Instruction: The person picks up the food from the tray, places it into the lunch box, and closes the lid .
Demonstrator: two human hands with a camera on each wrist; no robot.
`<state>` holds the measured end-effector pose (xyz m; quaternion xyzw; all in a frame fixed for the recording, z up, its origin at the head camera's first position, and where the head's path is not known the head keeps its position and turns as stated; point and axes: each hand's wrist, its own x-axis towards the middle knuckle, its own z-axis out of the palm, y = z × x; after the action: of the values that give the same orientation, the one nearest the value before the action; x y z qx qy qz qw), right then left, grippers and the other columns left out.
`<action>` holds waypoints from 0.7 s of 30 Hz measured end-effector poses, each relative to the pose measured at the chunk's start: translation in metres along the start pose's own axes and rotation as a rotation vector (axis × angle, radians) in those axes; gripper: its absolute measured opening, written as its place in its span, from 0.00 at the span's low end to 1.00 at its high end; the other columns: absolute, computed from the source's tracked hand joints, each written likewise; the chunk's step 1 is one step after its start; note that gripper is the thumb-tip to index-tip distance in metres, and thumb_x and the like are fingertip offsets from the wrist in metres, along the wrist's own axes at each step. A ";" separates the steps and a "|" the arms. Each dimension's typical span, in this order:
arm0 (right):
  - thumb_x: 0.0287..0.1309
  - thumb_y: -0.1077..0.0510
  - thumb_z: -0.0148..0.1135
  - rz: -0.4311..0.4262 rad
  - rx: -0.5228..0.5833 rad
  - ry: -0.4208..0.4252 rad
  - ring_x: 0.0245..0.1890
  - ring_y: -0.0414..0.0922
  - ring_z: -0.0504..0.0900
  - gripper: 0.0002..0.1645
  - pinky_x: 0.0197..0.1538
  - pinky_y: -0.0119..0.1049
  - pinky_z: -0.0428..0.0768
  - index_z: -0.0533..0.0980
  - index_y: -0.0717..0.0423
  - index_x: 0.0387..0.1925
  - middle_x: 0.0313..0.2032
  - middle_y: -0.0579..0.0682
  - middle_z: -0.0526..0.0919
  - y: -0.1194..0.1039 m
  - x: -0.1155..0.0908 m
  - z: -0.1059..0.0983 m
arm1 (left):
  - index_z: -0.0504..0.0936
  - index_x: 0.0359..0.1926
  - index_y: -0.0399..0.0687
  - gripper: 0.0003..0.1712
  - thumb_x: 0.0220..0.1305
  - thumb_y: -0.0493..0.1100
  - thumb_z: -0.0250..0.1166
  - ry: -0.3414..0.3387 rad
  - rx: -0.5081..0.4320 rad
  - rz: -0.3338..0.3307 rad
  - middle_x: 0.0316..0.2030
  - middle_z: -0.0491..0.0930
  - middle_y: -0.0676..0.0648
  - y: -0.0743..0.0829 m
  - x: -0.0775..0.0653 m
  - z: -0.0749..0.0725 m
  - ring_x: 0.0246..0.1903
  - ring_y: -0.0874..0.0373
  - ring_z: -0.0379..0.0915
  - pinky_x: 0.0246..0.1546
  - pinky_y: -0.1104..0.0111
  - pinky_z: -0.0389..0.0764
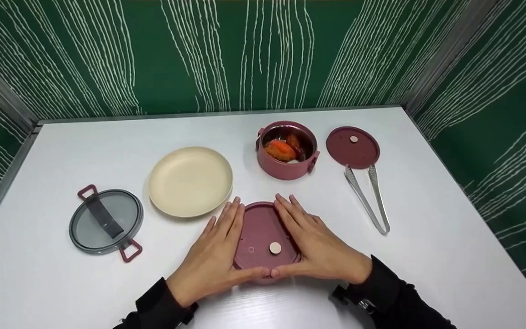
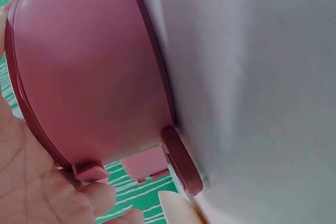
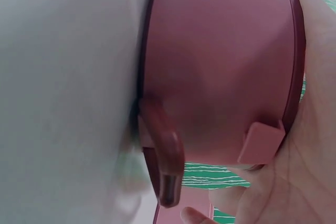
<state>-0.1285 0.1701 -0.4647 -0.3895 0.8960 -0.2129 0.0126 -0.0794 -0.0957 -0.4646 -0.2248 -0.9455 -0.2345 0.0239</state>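
Note:
A dusty-red round food container (image 2: 89,72) stands on the table at the front middle, its lid (image 1: 261,224) on top with a small cream knob. My left hand (image 1: 219,249) lies along the lid's left edge and my right hand (image 1: 320,249) along its right edge. In both hands the fingers are straight and point away from me, while the thumbs meet at the near rim. In the wrist views the palms touch the rim. Side clasps, a left one (image 2: 182,163) and a right one (image 3: 163,153), hang down off the wall near the table.
Behind it stands a matching open pot (image 1: 286,170) with orange and brown food inside. A dark red lid (image 1: 359,153) and metal tongs (image 1: 367,208) lie to the right. Left of the container are a cream plate (image 1: 191,182) and a grey clear-topped lid (image 1: 128,205) with red clasps.

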 end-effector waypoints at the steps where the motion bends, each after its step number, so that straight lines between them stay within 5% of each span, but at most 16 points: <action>1: 0.49 0.15 0.61 0.000 0.004 0.002 0.81 0.62 0.45 0.76 0.68 0.63 0.69 0.40 0.50 0.84 0.83 0.51 0.42 0.000 0.000 0.000 | 0.43 0.82 0.38 0.75 0.54 0.87 0.55 -0.001 -0.004 0.001 0.83 0.38 0.41 0.000 0.000 0.000 0.82 0.49 0.36 0.78 0.47 0.51; 21: 0.51 0.18 0.64 -0.006 0.038 0.011 0.81 0.60 0.46 0.75 0.71 0.62 0.66 0.43 0.53 0.83 0.83 0.50 0.42 0.010 0.011 0.002 | 0.41 0.82 0.38 0.74 0.56 0.84 0.58 0.008 -0.064 0.015 0.83 0.36 0.40 -0.010 0.008 -0.002 0.82 0.48 0.34 0.78 0.48 0.51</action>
<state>-0.1423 0.1676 -0.4684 -0.3908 0.8906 -0.2322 0.0144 -0.0912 -0.1008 -0.4662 -0.2317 -0.9356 -0.2653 0.0225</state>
